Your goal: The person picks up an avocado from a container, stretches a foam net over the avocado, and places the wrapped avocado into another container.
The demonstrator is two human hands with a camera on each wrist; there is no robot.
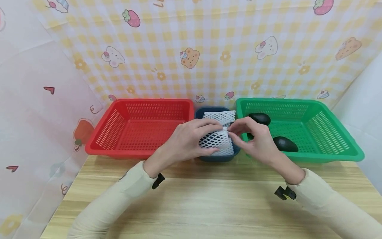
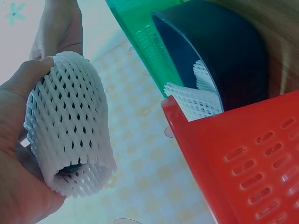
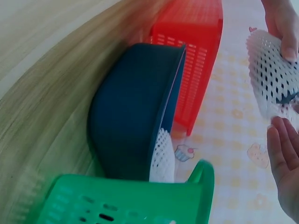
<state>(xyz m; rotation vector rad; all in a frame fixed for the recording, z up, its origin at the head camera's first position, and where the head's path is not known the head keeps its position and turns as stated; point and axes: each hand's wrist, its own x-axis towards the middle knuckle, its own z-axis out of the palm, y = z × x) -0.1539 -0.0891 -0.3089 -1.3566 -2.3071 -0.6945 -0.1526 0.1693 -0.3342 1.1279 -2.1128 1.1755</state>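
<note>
Above the dark blue bin, my left hand grips a white foam net sleeve, thumb and fingers on opposite sides. Something dark shows through its mesh and at its open end in the left wrist view, like the avocados nearby. At the sleeve's right end, my right hand pinches the edge between thumb and fingers. More white foam nets lie in the bin below, partly hidden by the hands. One avocado and another avocado lie in the green basket.
A red basket with slotted walls stands left of the bin, its inside showing bare mesh. The green basket stands to the right. All three sit on a wooden table against a yellow checked cloth.
</note>
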